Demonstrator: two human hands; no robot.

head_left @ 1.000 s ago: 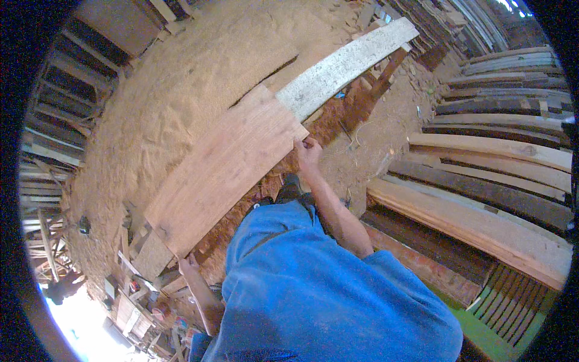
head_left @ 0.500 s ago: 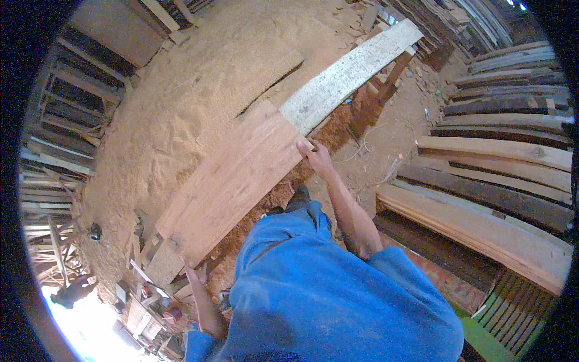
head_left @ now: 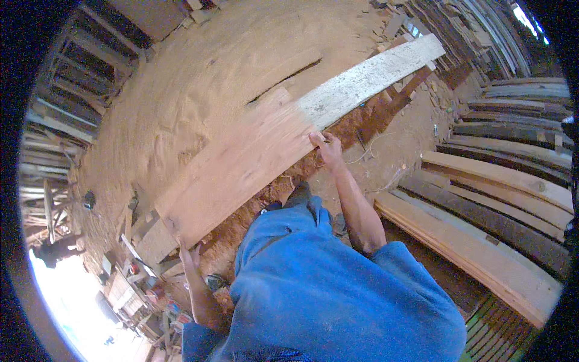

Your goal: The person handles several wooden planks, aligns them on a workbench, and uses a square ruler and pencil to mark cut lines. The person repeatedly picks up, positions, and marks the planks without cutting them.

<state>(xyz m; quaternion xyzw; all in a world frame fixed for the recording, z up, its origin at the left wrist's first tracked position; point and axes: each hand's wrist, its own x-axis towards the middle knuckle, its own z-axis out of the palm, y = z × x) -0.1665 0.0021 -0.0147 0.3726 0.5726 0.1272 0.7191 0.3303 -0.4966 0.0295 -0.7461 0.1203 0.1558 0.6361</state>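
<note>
A wide light-brown wooden board point(head_left: 238, 166) lies diagonally in front of me, its far end at a pale, dark-speckled plank point(head_left: 374, 71). My right hand point(head_left: 327, 149) is closed on the board's near edge close to that end, thumb on top. At the lower left corner, my left hand point(head_left: 190, 256) grips the other end; its fingers are partly hidden by the board. Under that corner, a shorter wood piece point(head_left: 155, 242) sticks out.
Sawdust point(head_left: 205, 90) covers the ground beyond the board, with a narrow strip of wood point(head_left: 288, 73) lying in it. Stacked planks point(head_left: 482, 247) stand along my right side, and more timber point(head_left: 51, 157) lines the left. Offcuts and clutter point(head_left: 136, 280) sit at the lower left.
My view has shifted slightly, so the scene sits a little differently in the picture. Both hands keep hold of the board, which stays against the speckled plank.
</note>
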